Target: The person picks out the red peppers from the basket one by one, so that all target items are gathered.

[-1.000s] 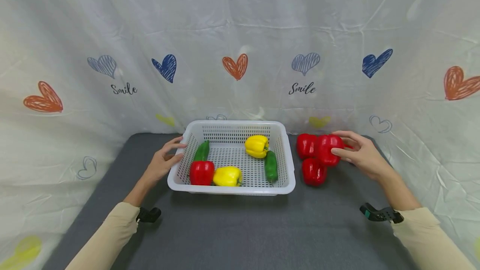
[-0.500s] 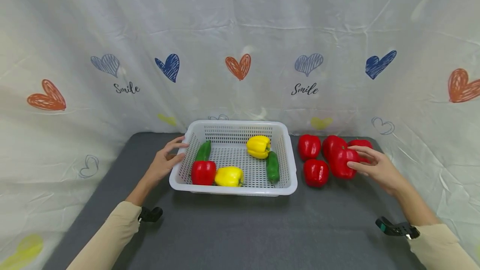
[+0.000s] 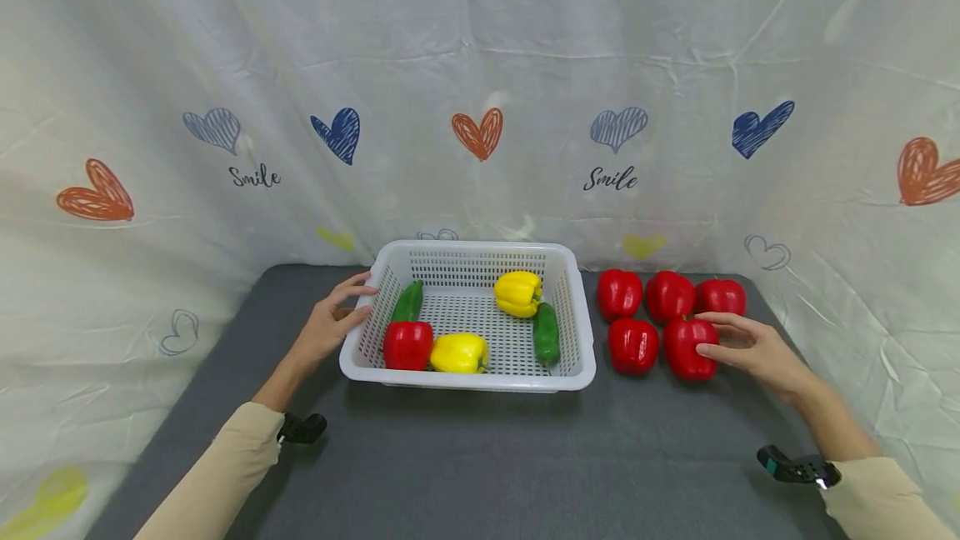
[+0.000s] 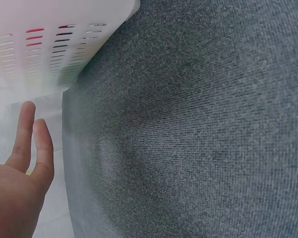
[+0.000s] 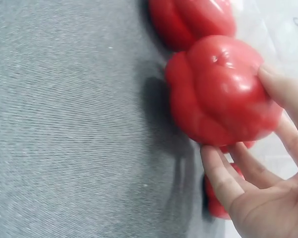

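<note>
My right hand (image 3: 753, 352) grips a red bell pepper (image 3: 687, 348) at the right of the table, thumb on one side and fingers on the other. In the right wrist view this bell pepper (image 5: 223, 94) fills the space between thumb and fingertips. My left hand (image 3: 330, 323) rests with loosely straight fingers at the left rim of a white perforated basket (image 3: 465, 383). In the left wrist view two straight fingers (image 4: 25, 131) show below the basket wall. Inside the basket lie a red bell pepper (image 3: 407, 346), two yellow bell peppers (image 3: 459, 353) and two green peppers (image 3: 546, 336).
More red bell peppers stand right of the basket: one at front (image 3: 633, 347), and three behind, at left (image 3: 619, 294), middle (image 3: 670, 297) and right (image 3: 721, 296). A dark grey cloth (image 3: 480, 465) covers the table. A white curtain with printed hearts (image 3: 480, 65) hangs behind.
My right hand has moved the red bell pepper rightward and toward me, down into the front row beside another one. The left hand stays at the basket rim.
</note>
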